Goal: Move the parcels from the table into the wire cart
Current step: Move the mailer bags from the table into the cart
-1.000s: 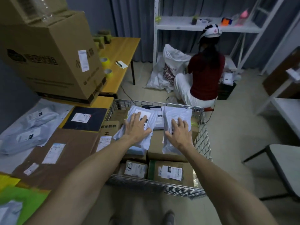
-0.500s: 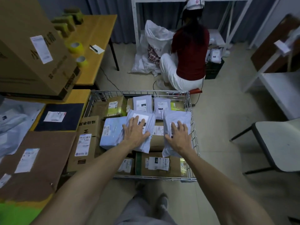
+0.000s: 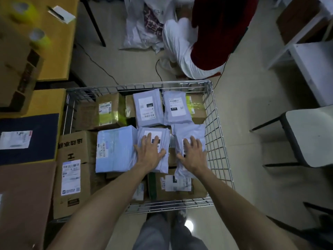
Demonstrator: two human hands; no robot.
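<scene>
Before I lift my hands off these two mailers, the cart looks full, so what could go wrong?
The left hand presses the left mailer and the right hand the right mailer, both atop uneven boxes; released, they may slide into gaps. A person and a cable lie just beyond the cart; rolling it forward could hit them.

I get just 1 view, from the camera on my head. It faces forward and steeply down, almost straight onto the wire cart (image 3: pixel 219 145) close before my legs (image 3: pixel 153 233), with my left hand (image 3: pixel 150 152) and right hand (image 3: pixel 193 156) near mid-frame. The wide lens takes in the table (image 3: pixel 50 101) at left, a chair (image 3: pixel 310 134) at right and a seated person (image 3: pixel 216 33) beyond.
</scene>
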